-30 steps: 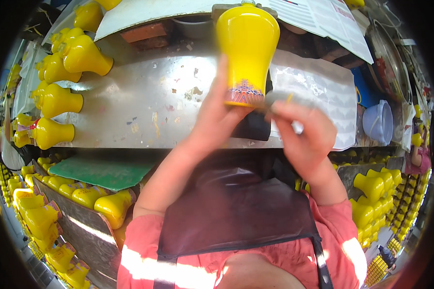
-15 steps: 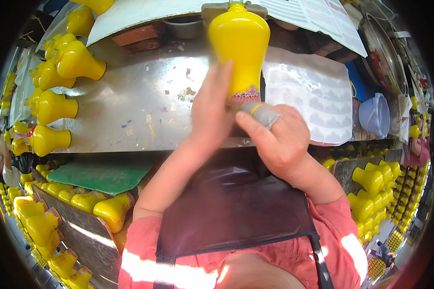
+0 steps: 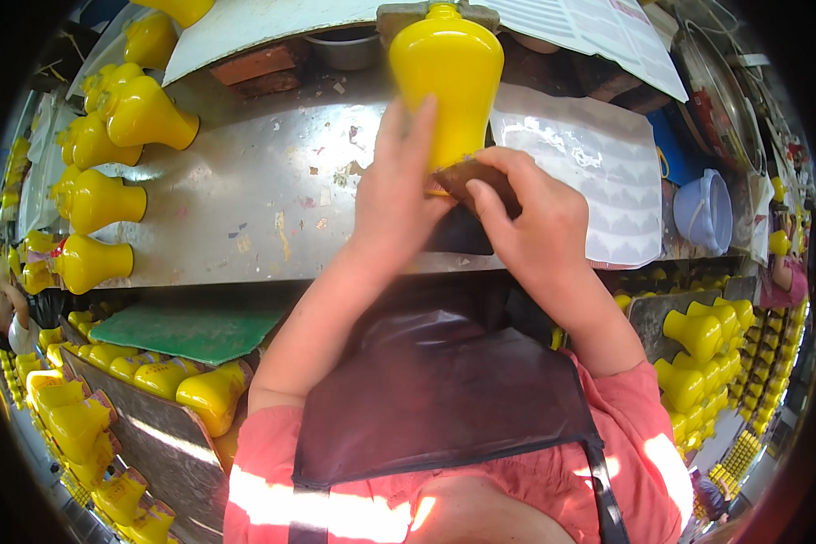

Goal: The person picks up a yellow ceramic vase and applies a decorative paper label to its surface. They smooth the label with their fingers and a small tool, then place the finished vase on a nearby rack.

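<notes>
A glossy yellow vase (image 3: 453, 77) lies lengthwise in front of me, its far end at a grey holder (image 3: 394, 20). My left hand (image 3: 394, 181) is along the vase's left side, fingers stretched out and slightly blurred, palm by the near end. In my right hand (image 3: 539, 204), a thin brown flat scraper (image 3: 467, 177) is pinched between thumb and fingers. Its edge presses against the vase's near end, hiding most of the patterned band there. Right of the vase lies a white sheet (image 3: 580, 172) with rows of grey scalloped shapes.
Several yellow vases (image 3: 95, 201) lie along the metal table's (image 3: 245, 195) left side. A pale lilac bucket (image 3: 703, 213) stands at the right. Below the table edge are a green board (image 3: 186, 331) and more vases (image 3: 213, 399). White panels (image 3: 299, 32) edge the far side.
My right hand has shifted up, and the brown scraper now covers the patterned band that showed before. The greyish piece with a yellow ring at my right fingers is out of sight.
</notes>
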The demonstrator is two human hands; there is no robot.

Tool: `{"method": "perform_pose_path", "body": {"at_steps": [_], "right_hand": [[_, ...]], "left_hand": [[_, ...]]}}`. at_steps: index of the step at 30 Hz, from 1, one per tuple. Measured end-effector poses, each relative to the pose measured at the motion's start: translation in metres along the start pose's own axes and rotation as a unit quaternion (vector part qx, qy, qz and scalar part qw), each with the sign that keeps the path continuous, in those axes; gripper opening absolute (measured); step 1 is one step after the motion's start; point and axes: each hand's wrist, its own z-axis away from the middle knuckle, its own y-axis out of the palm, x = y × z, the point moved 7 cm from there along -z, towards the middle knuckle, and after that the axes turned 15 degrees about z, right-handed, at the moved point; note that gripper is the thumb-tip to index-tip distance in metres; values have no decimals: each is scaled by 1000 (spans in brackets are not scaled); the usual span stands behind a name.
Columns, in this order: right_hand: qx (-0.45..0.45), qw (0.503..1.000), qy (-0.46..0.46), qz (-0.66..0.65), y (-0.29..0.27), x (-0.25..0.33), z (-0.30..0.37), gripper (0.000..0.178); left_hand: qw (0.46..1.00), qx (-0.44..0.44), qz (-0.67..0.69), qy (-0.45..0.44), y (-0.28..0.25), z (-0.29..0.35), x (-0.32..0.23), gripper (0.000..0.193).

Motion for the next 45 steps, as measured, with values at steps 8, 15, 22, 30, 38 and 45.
{"method": "perform_pose_path", "body": {"at_steps": [8,15,22,30,38,45], "right_hand": [[-61,997,23,-33,-1,-24,2,23],[-75,995,21,-62,-4,-32,-25,24],[-92,956,42,-275,-19,-28,-29,30],[-28,972,40,-229,-2,-20,-36,30],[-29,957,70,-279,6,-28,-35,29],[-118,961,90,-234,19,-35,-33,32]], "left_hand": [[993,10,114,10,-3,0,7,113],[870,35,467,-155,-2,1,26,115],[773,29,602,-200,-7,6,19,105],[708,22,678,-196,-1,5,14,107],[671,39,716,-186,2,2,10,103],[630,22,756,-179,6,6,10,93]]}}
